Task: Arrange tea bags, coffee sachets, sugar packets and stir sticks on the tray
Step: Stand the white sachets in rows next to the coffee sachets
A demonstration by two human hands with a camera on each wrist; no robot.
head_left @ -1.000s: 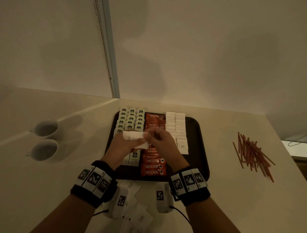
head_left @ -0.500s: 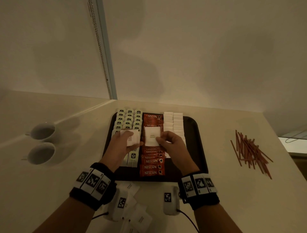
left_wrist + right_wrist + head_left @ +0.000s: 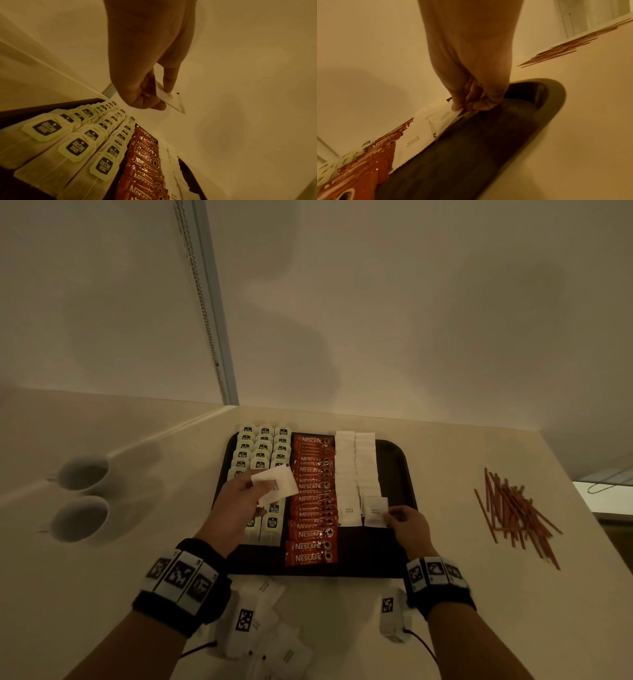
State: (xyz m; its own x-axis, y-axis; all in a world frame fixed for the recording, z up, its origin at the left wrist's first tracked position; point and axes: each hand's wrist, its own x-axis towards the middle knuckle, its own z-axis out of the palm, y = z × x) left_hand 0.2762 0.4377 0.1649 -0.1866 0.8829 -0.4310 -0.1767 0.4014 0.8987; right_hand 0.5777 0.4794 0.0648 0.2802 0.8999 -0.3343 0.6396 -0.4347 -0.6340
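A dark tray (image 3: 397, 474) holds rows of tea bags (image 3: 260, 453), red coffee sachets (image 3: 311, 498) and two columns of white sugar packets (image 3: 356, 467). My left hand (image 3: 239, 501) hovers over the tea bags and pinches a small stack of sugar packets (image 3: 275, 484) (image 3: 171, 100). My right hand (image 3: 407, 525) pinches one sugar packet (image 3: 375, 511) (image 3: 443, 119) by its corner at the near end of the right sugar column. Stir sticks (image 3: 513, 511) lie in a loose pile on the table right of the tray.
Two white cups (image 3: 80, 494) stand on the counter to the left. Loose sugar packets (image 3: 270, 628) lie on the table below the tray, near my left wrist. A wall rises close behind the tray. The table's right edge (image 3: 579, 508) runs just past the sticks.
My right hand took one sugar packet from the stack and carried it right, down to the near end of the right sugar column. My left hand kept the other packets over the tea bags.
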